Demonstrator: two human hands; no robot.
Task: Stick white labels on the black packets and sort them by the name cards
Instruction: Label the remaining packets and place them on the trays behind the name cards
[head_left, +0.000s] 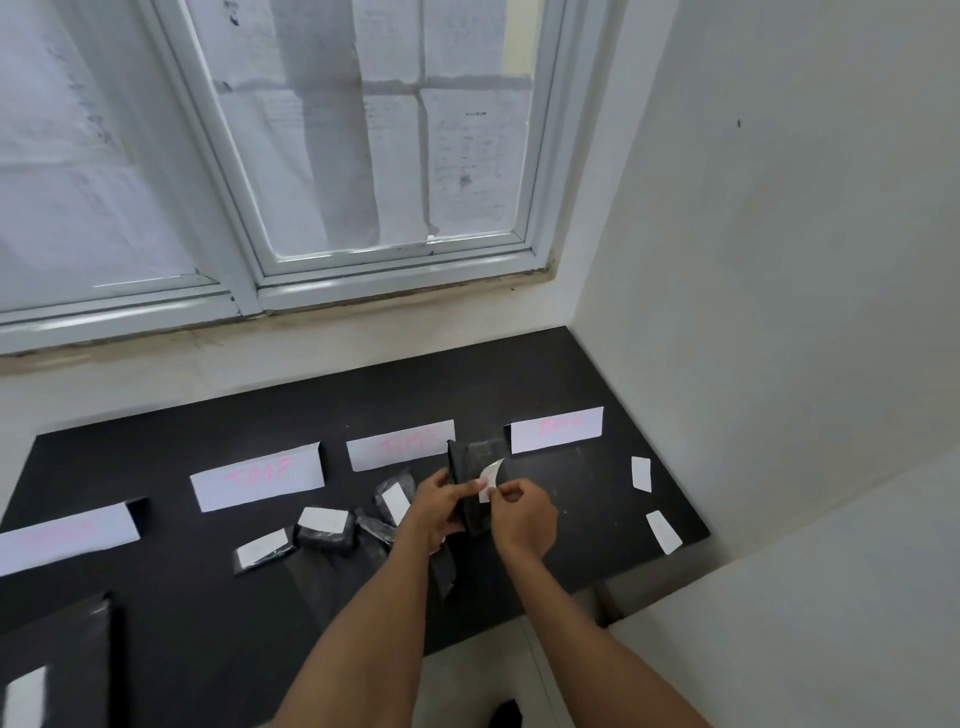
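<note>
Left hand grips an upright black packet, right hand pinches a curled white label at its face, both above the table near the third name card; probable fault: label folds onto itself or creases, packet being limp.

I hold one black packet upright over the middle of the worktop in my left hand. My right hand pinches a curled white label at its face. Three labelled packets lie to its left. Two loose labels lie near the right edge. Four white name cards run in a row towards the back edge, behind the packets, their pink writing too blurred to read.
</note>
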